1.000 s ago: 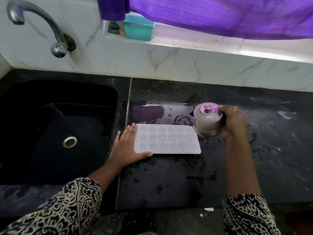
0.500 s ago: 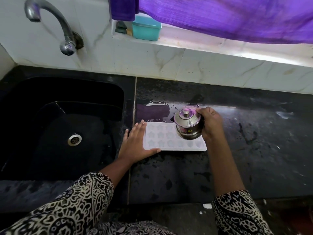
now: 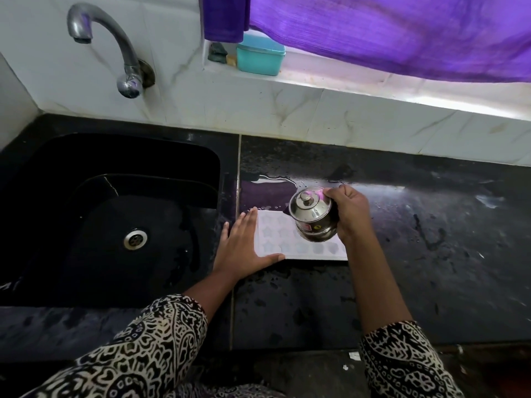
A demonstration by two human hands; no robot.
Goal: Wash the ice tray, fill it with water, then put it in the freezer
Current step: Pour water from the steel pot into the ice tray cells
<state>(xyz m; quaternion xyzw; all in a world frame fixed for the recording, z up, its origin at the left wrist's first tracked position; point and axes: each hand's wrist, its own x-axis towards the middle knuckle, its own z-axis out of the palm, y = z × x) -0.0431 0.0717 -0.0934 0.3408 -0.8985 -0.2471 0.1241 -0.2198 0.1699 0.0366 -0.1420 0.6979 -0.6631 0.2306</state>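
Observation:
A white ice tray (image 3: 287, 242) with star and flower moulds lies flat on the wet black counter (image 3: 431, 254), just right of the sink. My left hand (image 3: 244, 245) rests flat against the tray's left end, fingers straight, thumb along its near edge. My right hand (image 3: 349, 214) grips a small lidded steel pot (image 3: 313, 215) and holds it tilted over the tray's right half, lid facing left. The pot hides part of the tray.
The black sink (image 3: 115, 219) with its steel drain (image 3: 135, 239) lies to the left, under a curved tap (image 3: 115, 50). A teal box (image 3: 260, 56) sits on the window ledge beneath a purple curtain (image 3: 388, 33). Water puddles on the counter behind the tray.
My right hand has carried the steel pot leftward from beside the tray to above it and tilted it. My left hand stays at the tray's left end.

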